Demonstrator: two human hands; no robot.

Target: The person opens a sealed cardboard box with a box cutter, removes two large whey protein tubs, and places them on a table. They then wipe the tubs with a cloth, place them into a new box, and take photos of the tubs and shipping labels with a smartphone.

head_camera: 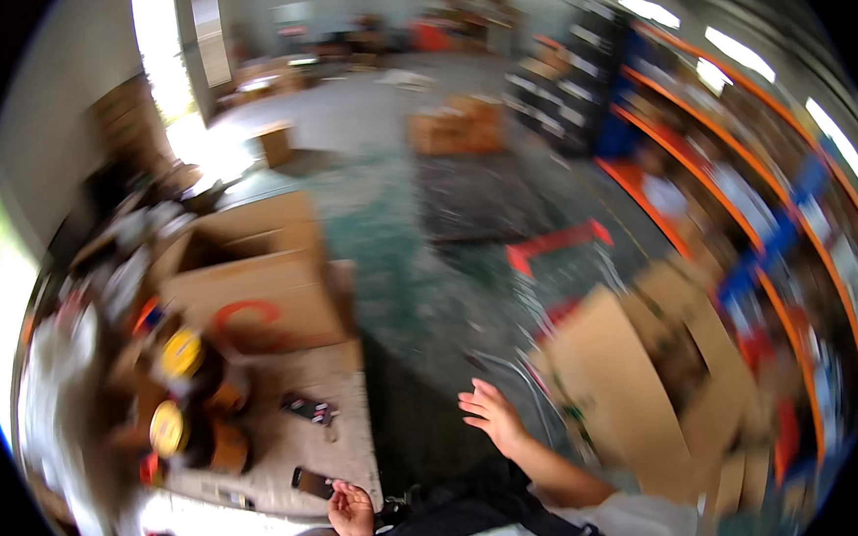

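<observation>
My right hand [493,417] is raised over the floor between the table and a trolley, fingers apart, holding nothing. Low at the table's front edge is my left hand [351,510], palm up with the fingers loosely curled. Its fingertips meet the end of a dark, phone-like slab [312,483] in the picture; blur hides whether they grip it. Farther up the tabletop [325,381] lies a second dark handheld device [309,408]. To its left stand dark rolls or jars with yellow round tops [183,353]. A large open cardboard box [254,293] with a red mark sits behind them.
On my right, a wire trolley with a red handle [560,245] stands beside a large open carton [612,375]. Orange and blue shelving [758,226] lines the right side. Ahead are a dark floor mat [476,199], brown cartons [457,126] and stacked black crates [572,82].
</observation>
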